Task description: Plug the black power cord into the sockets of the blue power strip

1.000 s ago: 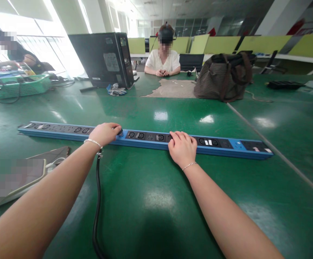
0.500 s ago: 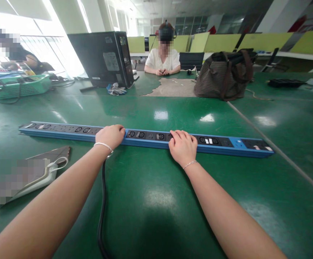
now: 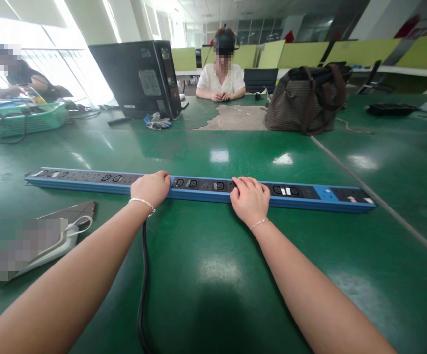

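Note:
A long blue power strip [image 3: 198,189] with black sockets along its top lies crosswise on the green table in the head view. Left of its middle, my left hand [image 3: 150,188] is closed over it, fingers curled round the far edge. My right hand [image 3: 250,197] grips it right of the middle, the fingers bent over the top and the thumb near the front side. Both sets of fingertips are partly hidden. A black cable [image 3: 143,285] runs from beneath my left wrist towards me; where it joins is covered.
A flat dark piece with a white handle [image 3: 64,241] lies at the left. Across the table stand a black computer case [image 3: 132,81], gloves [image 3: 157,121], a brown bag [image 3: 301,105] and a green basket [image 3: 32,120]. A person [image 3: 220,81] sits opposite; another person [image 3: 29,81] is far left.
Both hands keep their grip on the power strip, which has hardly moved. The black cable has shifted slightly to the right, and the view has tilted a little.

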`<state>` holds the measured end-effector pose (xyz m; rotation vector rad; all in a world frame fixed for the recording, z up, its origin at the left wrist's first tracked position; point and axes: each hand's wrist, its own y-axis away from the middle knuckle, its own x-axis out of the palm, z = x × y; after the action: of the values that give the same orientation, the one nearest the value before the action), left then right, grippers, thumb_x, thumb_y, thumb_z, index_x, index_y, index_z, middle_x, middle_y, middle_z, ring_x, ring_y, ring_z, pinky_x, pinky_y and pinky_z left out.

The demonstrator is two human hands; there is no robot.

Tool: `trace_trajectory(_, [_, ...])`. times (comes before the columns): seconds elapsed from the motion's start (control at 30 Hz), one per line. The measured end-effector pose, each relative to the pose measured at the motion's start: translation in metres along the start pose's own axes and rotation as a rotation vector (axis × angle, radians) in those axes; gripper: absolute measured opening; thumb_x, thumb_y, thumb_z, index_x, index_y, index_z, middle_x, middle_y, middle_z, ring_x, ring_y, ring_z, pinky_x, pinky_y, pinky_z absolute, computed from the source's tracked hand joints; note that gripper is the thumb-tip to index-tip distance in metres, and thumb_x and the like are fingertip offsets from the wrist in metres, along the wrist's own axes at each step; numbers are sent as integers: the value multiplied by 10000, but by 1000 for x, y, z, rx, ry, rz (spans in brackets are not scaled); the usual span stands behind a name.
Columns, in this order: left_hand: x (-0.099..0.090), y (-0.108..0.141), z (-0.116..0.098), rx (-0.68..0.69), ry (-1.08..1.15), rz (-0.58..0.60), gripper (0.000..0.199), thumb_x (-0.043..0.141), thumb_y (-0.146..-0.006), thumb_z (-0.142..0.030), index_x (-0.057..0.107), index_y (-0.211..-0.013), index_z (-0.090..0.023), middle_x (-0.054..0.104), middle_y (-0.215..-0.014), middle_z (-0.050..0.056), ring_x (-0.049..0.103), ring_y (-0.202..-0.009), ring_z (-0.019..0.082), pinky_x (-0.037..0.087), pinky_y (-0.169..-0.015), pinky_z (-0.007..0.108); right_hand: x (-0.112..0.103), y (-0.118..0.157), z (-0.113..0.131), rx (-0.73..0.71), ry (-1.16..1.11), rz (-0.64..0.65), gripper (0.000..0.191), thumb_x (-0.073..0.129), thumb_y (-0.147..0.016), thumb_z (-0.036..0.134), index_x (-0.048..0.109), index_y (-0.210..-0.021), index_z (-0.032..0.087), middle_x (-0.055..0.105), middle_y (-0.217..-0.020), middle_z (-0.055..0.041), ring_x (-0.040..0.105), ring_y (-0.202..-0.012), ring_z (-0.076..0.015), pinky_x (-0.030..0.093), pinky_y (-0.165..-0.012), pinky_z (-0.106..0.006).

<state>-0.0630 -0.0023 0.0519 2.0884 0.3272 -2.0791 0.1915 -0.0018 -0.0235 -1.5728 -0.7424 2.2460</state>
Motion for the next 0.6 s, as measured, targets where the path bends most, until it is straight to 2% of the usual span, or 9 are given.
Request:
trace_trajectory(0.17, [3,8,-4,-14,-38,-25,513,227,-891,-438,651,-1111,-252,705,-948,153,658,-906,334,473,-766,444,-1,0,1,2,7,3,356,433,-870,255,663,-1142,239,659,-1190,-43,504,-1153,-231,250,-963,-396])
trace_trajectory(0.4, [-5,-9,0,51,-32,64,466,276,-879,-399,681,-1043,-239,697,-1047,144,645,-958,307,467,-820,424,0,0,0,5,14,-1,354,430,-872,253,666,-1135,242,661,-1188,-36,508,-1154,-225,254,-956,-395])
trace_trajectory(0.6, [-1,3,-5,19,-81,11,512,216,-894,-400,662,-1057,-208,702,-971,174,659,-920,328,481,-774,439,-1,-1,1,10,8,7,355,431,-870,254,669,-1133,238,661,-1190,-38,508,-1149,-227,258,-951,-390])
